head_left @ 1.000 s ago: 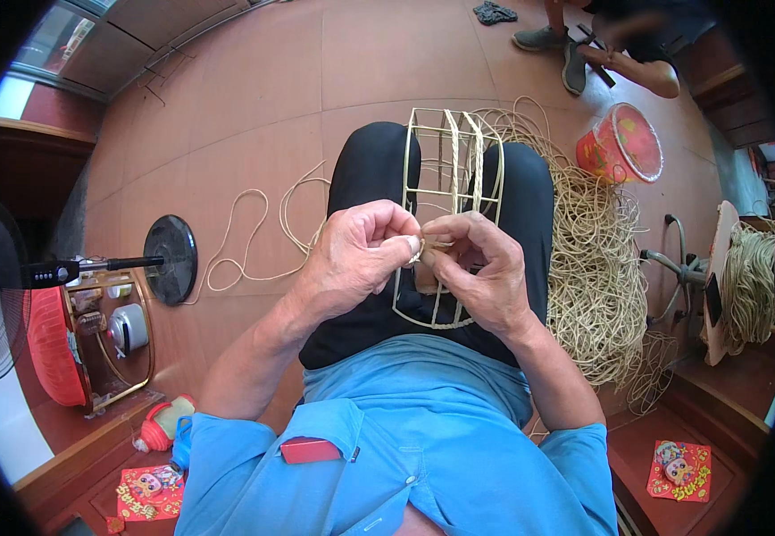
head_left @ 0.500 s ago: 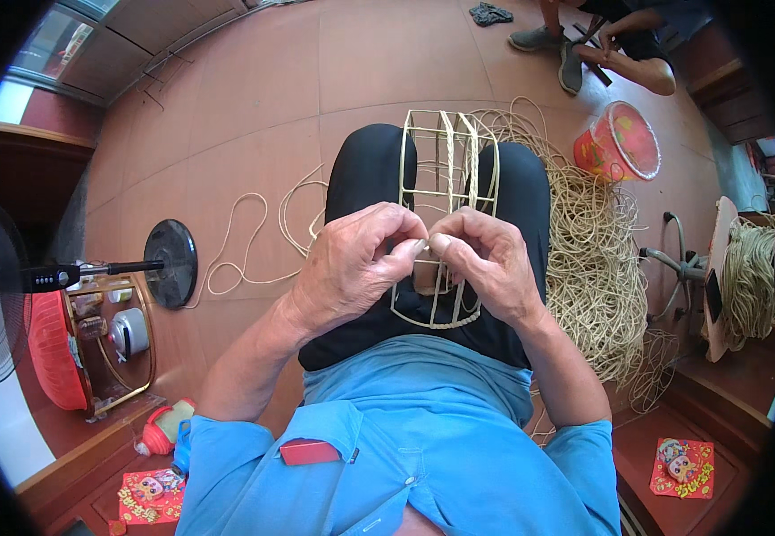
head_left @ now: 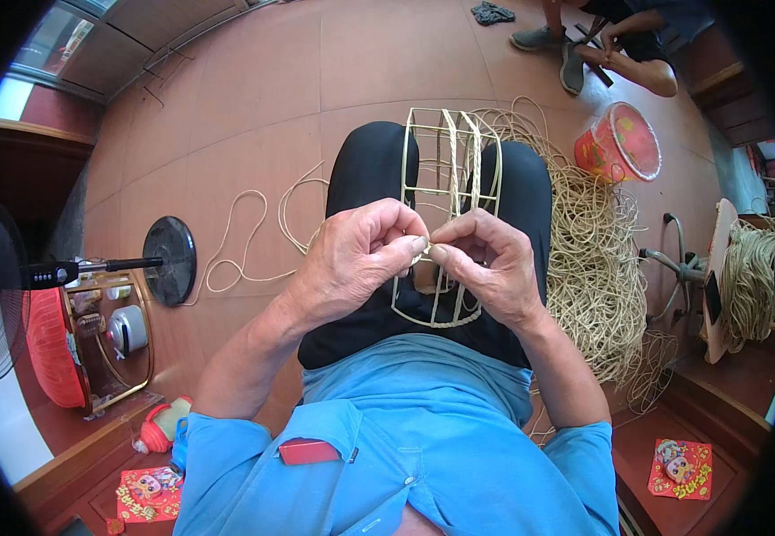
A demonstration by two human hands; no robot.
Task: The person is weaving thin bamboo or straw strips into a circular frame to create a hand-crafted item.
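"What is shown of the room?"

"A wide reddish-brown floor point(head_left: 227, 107) is seen, crossed by thin seams. Its right side is covered by a large heap of pale cord point(head_left: 595, 299). At the far right, a second person point(head_left: 642, 75) is partly shown, with grey shoes point(head_left: 572, 70) set on the floor. On the left, a standing fan point(head_left: 48, 273) is seen with its round black base point(head_left: 170, 261). Between the heap and the second person, a red bucket point(head_left: 597, 152) is placed."

"And where is the work held?"

"An open wire-like frame point(head_left: 454, 156), partly wrapped in pale strand, is rested across black-trousered thighs point(head_left: 361, 174). Most of it is seen beyond the hands; its curved near end is shown just nearer than the fingertips, between the wrists."

"How are the hands posed?"

"They are brought almost together over the frame, the forearms angled inward from either side. By the left hand point(head_left: 352, 259) and the right hand point(head_left: 495, 268) alike, a small pale strand end point(head_left: 427, 249) is pinched between thumb and forefinger, the other fingers being curled. Whether that end is joined to the frame cannot be told."
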